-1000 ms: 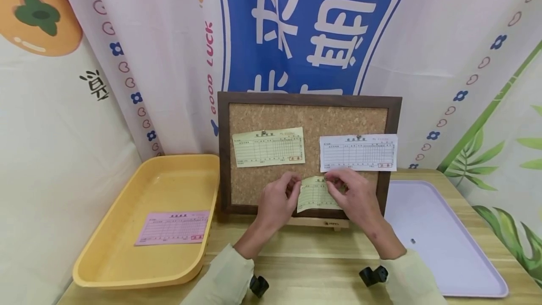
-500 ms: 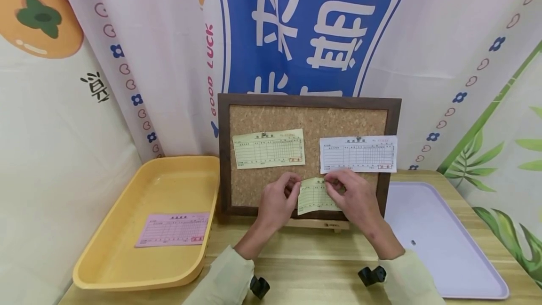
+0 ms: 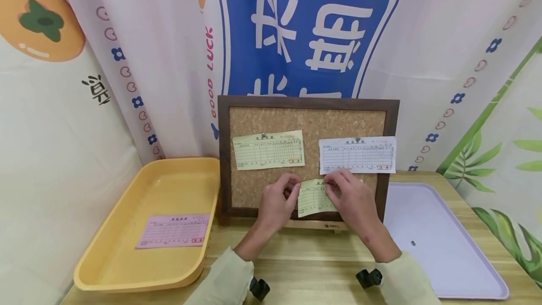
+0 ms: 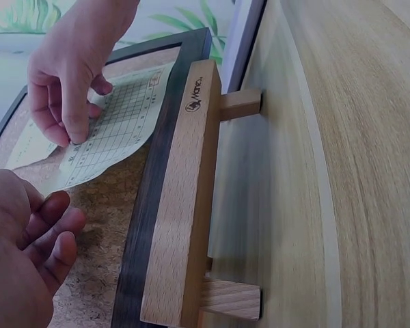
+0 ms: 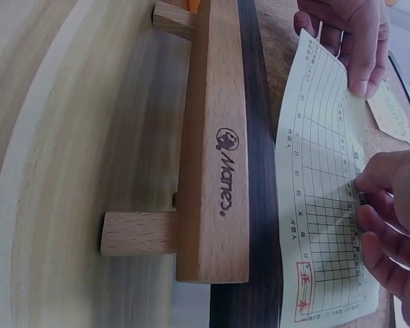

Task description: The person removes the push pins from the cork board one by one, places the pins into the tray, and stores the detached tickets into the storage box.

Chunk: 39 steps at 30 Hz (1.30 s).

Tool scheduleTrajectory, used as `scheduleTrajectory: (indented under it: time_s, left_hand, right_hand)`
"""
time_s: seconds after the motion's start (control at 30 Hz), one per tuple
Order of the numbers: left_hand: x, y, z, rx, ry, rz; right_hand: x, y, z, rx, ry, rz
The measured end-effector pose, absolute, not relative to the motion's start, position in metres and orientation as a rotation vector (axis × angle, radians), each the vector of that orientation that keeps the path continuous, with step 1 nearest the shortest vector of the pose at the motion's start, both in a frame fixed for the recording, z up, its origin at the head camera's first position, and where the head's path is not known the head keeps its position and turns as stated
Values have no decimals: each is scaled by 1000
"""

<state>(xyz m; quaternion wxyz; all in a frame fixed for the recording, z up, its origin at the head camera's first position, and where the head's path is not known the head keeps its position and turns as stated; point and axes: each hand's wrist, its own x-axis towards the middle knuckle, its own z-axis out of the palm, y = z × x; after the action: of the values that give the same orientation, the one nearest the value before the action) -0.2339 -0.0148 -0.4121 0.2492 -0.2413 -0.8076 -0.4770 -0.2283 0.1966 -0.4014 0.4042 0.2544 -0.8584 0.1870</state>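
Observation:
In the head view a framed cork board (image 3: 267, 192) leans upright on a wooden easel ledge (image 4: 184, 191). My left hand (image 3: 275, 201) pinches the top left corner of a pale yellow receipt slip (image 3: 313, 199) against the lower board. My right hand (image 3: 355, 199) has thumb and fingertips together at the slip's top middle, on a small dark push pin (image 5: 361, 198) mostly hidden by the fingers. The slip bows slightly in the right wrist view. Above it, another yellow receipt (image 3: 268, 150) hangs pinned at left and a white receipt (image 3: 357, 155) at right.
A yellow tray (image 3: 165, 187) at left holds a pink receipt (image 3: 173, 231). On the right, a lilac tray (image 3: 440, 229) bears one small metallic push pin (image 3: 413, 243). Printed curtain (image 3: 178, 60) hangs behind the wooden table (image 3: 309, 267).
The view has tipped up slightly, so everything sits a little lower in the frame. Both hands stay at the slip; the right hand has shifted only very slightly.

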Motion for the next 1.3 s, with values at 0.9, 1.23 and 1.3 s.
scheduleTrajectory:
  time_s: [0.9, 1.23, 1.3]
  left_hand:
    - [-229, -16, -408, -696, -2174, -1322]
    - [-225, -20, -404, -741, -2144, -1339]
    - [-223, -21, -402, -743, -2141, -1337]
  right_hand:
    - [-219, 199, -395, 707, -2215, 468]
    - [-206, 209, -389, 686, -2235, 612]
    - [-203, 212, -388, 684, -2237, 629]
